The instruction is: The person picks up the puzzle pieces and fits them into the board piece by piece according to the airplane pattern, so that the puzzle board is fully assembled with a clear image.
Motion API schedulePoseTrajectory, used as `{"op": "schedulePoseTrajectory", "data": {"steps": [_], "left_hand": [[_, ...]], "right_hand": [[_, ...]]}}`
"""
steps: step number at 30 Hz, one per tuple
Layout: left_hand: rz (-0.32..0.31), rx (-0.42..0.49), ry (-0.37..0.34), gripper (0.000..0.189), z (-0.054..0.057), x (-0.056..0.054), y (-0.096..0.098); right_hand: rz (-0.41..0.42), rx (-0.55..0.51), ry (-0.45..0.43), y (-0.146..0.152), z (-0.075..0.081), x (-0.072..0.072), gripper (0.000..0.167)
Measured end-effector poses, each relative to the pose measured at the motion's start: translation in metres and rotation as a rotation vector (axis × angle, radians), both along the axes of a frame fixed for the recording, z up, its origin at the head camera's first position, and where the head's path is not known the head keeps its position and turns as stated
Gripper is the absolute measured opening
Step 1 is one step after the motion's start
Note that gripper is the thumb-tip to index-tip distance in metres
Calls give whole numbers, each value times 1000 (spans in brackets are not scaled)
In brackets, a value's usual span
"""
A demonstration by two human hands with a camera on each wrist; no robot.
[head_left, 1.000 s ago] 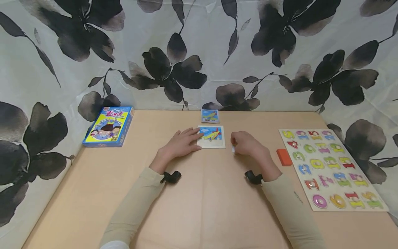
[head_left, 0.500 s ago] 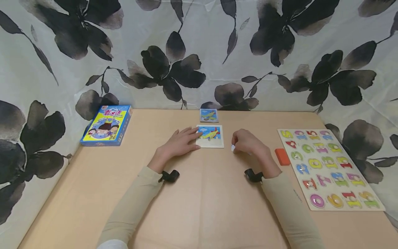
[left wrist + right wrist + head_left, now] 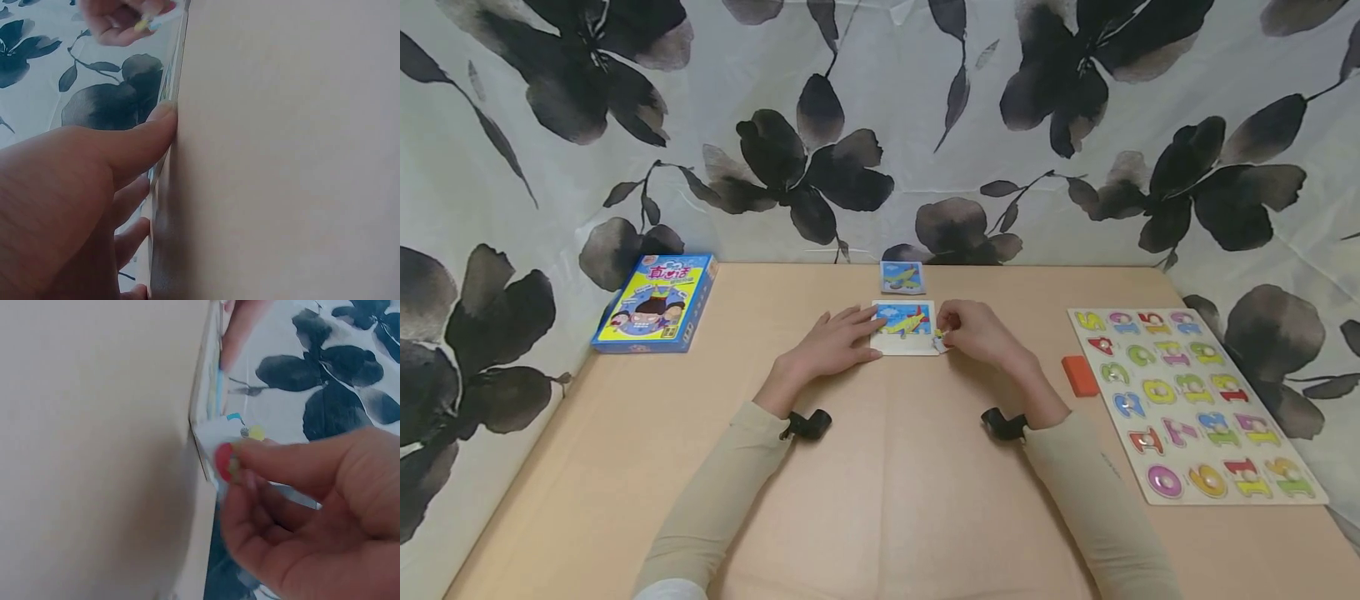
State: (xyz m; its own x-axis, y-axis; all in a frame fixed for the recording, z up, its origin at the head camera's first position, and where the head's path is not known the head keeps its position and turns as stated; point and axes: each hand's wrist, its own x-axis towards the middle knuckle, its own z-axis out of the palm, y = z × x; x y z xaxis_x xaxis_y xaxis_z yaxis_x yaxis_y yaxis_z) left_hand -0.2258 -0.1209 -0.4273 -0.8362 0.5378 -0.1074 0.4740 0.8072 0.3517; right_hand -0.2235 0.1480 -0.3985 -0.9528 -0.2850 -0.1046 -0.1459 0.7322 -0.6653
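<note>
A white-bordered airplane picture puzzle (image 3: pixel 904 327) lies flat near the far middle of the table. My left hand (image 3: pixel 831 348) rests at its left side with fingers spread, fingertips over the border. In the left wrist view, the left thumb (image 3: pixel 150 134) is extended along the puzzle's near edge. At the lower right corner of the picture, my right hand (image 3: pixel 981 332) pinches a small jigsaw piece (image 3: pixel 226 461) between thumb and forefinger. White, red and yellow show on the piece, which is partly hidden by the fingers. Behind the puzzle is a smaller card (image 3: pixel 902 277) with a similar airplane.
A blue and yellow box (image 3: pixel 655 303) stands at the back left. To the right lie an orange-red block (image 3: pixel 1080 377) and a white board (image 3: pixel 1198 408) with colourful shaped pieces. A floral cloth (image 3: pixel 955 100) hangs behind the table (image 3: pixel 880 500).
My right hand has moved left, bringing the pinched jigsaw piece from beside the picture to its lower right corner. The left hand stays in place on the left side.
</note>
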Motion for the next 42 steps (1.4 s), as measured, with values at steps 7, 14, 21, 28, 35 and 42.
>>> {"op": "schedulePoseTrajectory", "data": {"steps": [7,14,21,28,35,42], "left_hand": [[-1,9,4,65,-1,0,-1],[-12,25,13,64,-1,-1,-1],[0,35,-4,66,0,-1,0],[1,36,-10,68,1,-1,-2],[1,48,-7,68,0,-2,-3],[6,47,-11,68,2,0,-1]], "right_hand": [[-35,-99,155,-19,-2,-3,11],[-18,-113,107,-38,-11,-5,9],[-23,-88,89,-52,-17,-12,3],[-21,-61,98,-64,-22,-14,6],[18,-41,115,-71,-22,-13,4],[28,-11,88,-71,-21,-10,9]]}}
